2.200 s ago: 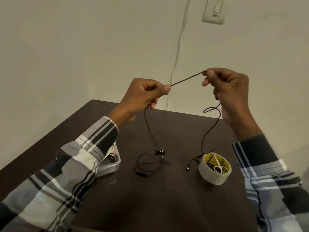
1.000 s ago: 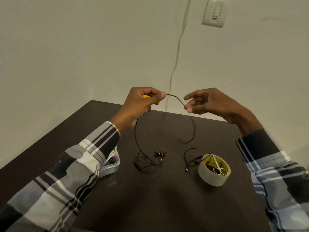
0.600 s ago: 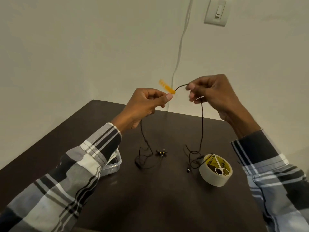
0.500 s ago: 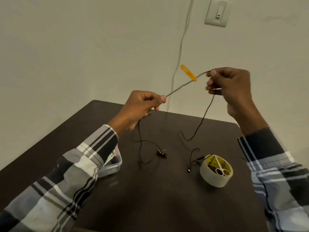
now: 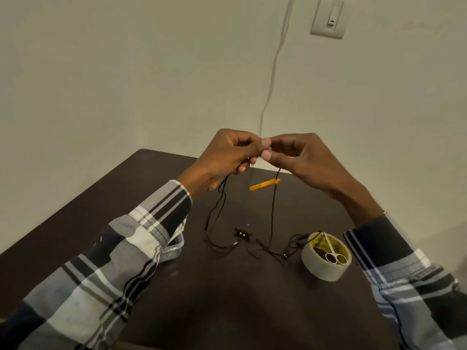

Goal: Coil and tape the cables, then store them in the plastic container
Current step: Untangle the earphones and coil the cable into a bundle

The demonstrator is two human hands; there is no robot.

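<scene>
A person's left hand (image 5: 228,157) and right hand (image 5: 300,157), fingertips meeting, each pinch a thin black earphone cable (image 5: 273,210) raised above a dark table (image 5: 227,299); two strands hang down to loose loops lying beside the tape roll (image 5: 324,258). Coiling seems barely begun: nothing is taped, small scissors (image 5: 332,253) rest inside the tape roll, and the plastic container (image 5: 174,248) sits well left of it, mostly hidden by a sleeve.

Looks like a room in a home: plain painted wall (image 5: 126,72) with a light switch (image 5: 328,17), white cord (image 5: 274,69) running down it, dark wooden table (image 5: 227,299) in the corner.
</scene>
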